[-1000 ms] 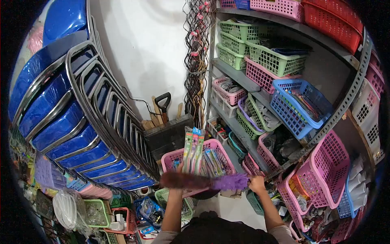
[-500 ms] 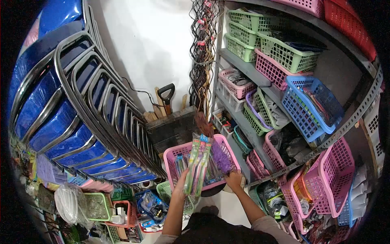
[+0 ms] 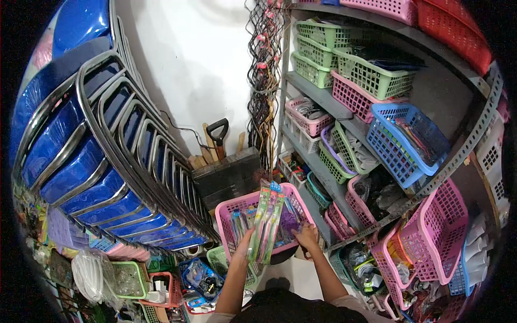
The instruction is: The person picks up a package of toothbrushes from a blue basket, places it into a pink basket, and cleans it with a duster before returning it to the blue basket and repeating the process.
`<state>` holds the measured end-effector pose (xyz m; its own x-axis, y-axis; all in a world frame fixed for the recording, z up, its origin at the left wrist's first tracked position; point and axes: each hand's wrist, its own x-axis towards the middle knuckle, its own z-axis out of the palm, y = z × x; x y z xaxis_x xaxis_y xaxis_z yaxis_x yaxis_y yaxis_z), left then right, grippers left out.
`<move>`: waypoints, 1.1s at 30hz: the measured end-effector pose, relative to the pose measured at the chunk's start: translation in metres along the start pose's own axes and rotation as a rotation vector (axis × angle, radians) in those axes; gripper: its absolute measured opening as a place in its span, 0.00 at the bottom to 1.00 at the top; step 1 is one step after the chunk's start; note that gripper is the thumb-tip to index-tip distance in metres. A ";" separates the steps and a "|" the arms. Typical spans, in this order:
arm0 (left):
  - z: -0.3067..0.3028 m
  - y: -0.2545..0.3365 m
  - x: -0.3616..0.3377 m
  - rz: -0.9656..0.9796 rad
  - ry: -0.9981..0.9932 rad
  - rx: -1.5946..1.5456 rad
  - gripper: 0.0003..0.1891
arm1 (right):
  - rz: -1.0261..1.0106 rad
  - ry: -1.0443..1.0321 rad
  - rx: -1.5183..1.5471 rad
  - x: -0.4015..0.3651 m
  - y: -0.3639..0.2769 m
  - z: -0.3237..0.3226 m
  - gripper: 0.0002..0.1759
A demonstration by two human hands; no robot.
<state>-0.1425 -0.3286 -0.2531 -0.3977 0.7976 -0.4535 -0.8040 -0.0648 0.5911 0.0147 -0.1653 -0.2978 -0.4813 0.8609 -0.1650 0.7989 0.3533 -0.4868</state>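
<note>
A pink plastic basket (image 3: 219,216) is in front of me at the centre of the head view. My left hand (image 3: 245,245) is closed around several long, slim clear packets (image 3: 265,223) with green and pink parts, possibly toothbrushes. They stand tilted over the basket, hiding part of its contents. My right hand (image 3: 307,237) is at the basket's right front corner, fingers bent inward beside a purple fluffy or mesh-like thing (image 3: 289,222). Whether its fingertips grip that thing cannot be made out. More slim packaged items (image 3: 237,219) lie in the basket's left part.
Stacked blue chairs (image 3: 102,167) with metal frames fill the left. At right, a grey metal shelf (image 3: 318,91) carries green, pink and blue baskets (image 3: 401,142). A black box (image 3: 226,169) with a handled tool (image 3: 218,134) stands behind. Filled baskets (image 3: 202,274) crowd the floor.
My right hand has moved from the basket's right rim inward, to the purple thing. The packets in my left hand have shifted slightly. The whole view has tilted a little.
</note>
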 end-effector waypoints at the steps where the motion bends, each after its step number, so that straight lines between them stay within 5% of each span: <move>1: 0.008 0.001 -0.001 -0.028 0.027 -0.004 0.20 | 0.005 0.012 0.002 0.001 -0.004 -0.009 0.34; 4: 0.043 0.008 -0.009 -0.053 -0.006 0.023 0.20 | -0.239 0.033 0.624 -0.001 -0.018 -0.031 0.26; 7: 0.058 -0.002 0.006 -0.039 -0.154 0.077 0.19 | -0.223 -0.112 0.884 -0.045 -0.062 -0.104 0.35; 9: 0.081 -0.004 0.001 -0.074 -0.312 0.068 0.21 | -0.416 -0.040 0.705 -0.056 -0.058 -0.120 0.38; 13: 0.136 -0.018 -0.008 -0.052 -0.436 0.177 0.27 | -0.453 0.032 0.541 -0.083 -0.052 -0.155 0.42; 15: 0.162 -0.027 -0.013 0.051 -0.579 0.224 0.31 | -0.414 0.066 0.559 -0.094 -0.045 -0.175 0.45; 19: 0.185 -0.045 0.005 -0.153 -0.726 0.531 0.33 | -0.236 0.090 0.564 -0.111 -0.024 -0.213 0.51; 20: 0.202 -0.060 0.004 0.035 -0.804 0.421 0.33 | -0.217 0.132 0.534 -0.116 -0.021 -0.224 0.51; 25: 0.260 -0.066 0.002 0.195 -1.001 0.582 0.39 | -0.271 0.453 0.722 -0.121 0.013 -0.244 0.43; 33: 0.333 -0.060 0.025 0.605 -1.032 0.930 0.27 | -0.233 0.681 1.091 -0.145 0.043 -0.279 0.33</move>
<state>0.0430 -0.1049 -0.0785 0.2362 0.8744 0.4238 0.0760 -0.4514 0.8891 0.2192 -0.1730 -0.0556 -0.0330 0.9453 0.3247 -0.1350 0.3177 -0.9385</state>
